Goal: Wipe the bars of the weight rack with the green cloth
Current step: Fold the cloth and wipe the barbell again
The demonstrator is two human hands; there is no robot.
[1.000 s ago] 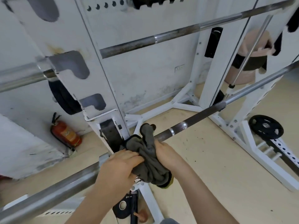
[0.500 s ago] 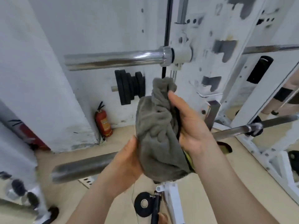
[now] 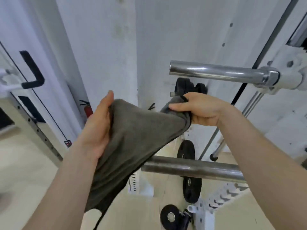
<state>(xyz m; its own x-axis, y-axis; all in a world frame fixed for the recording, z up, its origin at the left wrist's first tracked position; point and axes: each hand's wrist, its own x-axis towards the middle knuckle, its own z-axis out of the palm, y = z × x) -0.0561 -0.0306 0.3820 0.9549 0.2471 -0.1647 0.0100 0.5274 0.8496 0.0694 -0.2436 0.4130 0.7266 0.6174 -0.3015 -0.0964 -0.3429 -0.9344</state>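
Note:
The cloth (image 3: 132,138) looks grey-green and is stretched out in the air between both hands, off the bars. My left hand (image 3: 98,130) grips its left edge; my right hand (image 3: 199,110) pinches a bunched corner higher up on the right. A shiny chrome bar end (image 3: 216,73) sticks out to the left from the white rack, above my right hand. A duller steel bar sleeve (image 3: 191,168) runs below the cloth, its left end partly covered by the hanging fabric.
White rack uprights and a cable stand at right (image 3: 259,47). Black weight plates hang on pegs (image 3: 186,151) and lie on the beige floor (image 3: 171,216). A red fire extinguisher (image 3: 88,110) stands by the wall. A white frame with a black handle (image 3: 31,72) is at left.
The cloth came off the lower bar and was opened out from a bunch into a spread sheet between the hands. The view swung left, toward the bar ends.

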